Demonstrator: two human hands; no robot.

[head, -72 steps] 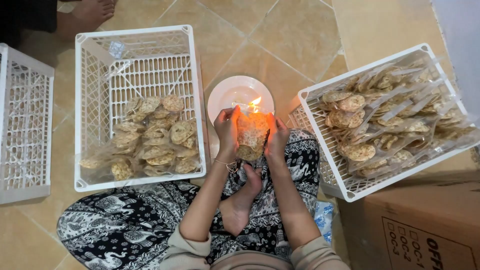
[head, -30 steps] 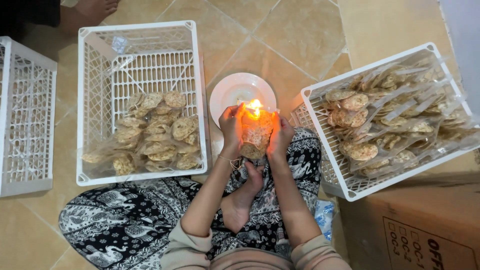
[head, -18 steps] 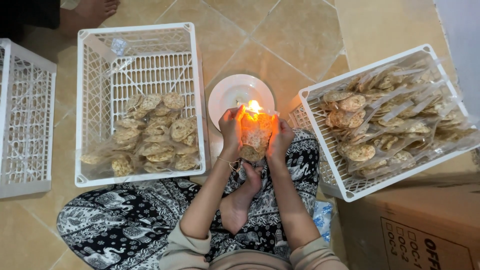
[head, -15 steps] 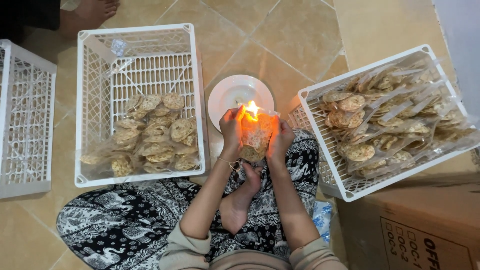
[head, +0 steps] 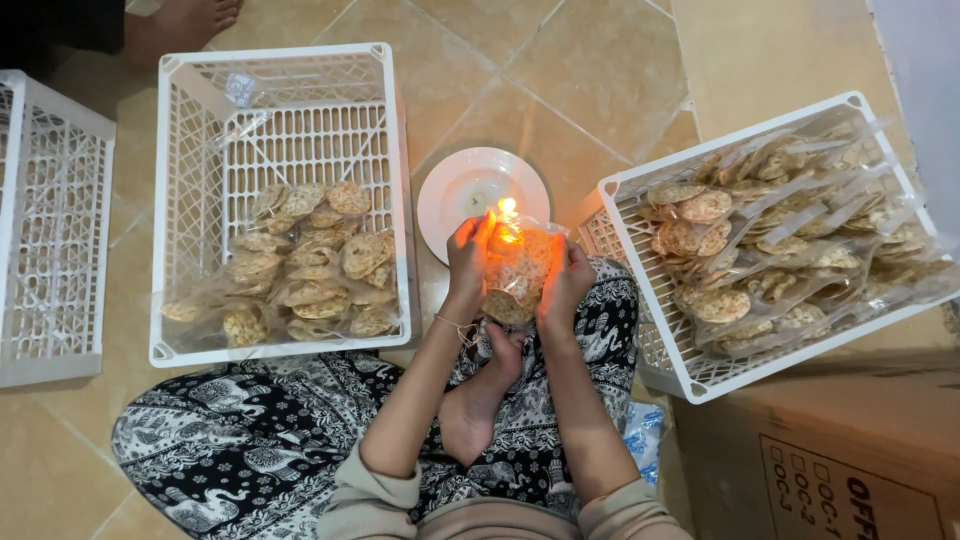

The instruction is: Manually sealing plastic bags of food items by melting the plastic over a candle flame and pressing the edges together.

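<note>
One clear bag of round crackers (head: pixel 517 275), gripped between left hand (head: pixel 468 262) and right hand (head: pixel 566 281) fingers, its top edge held at the candle flame (head: pixel 507 208) above the white plate (head: pixel 460 190), barely shifted over the last seconds, so sealing appears ongoing.

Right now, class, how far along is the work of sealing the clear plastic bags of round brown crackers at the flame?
Done: a pile of filled cracker bags lies in the white plastic crate on the left. In hand: the left hand and right hand hold one clear bag of crackers at the small flame over the white plate. Left: many bags in the right white crate.
</note>
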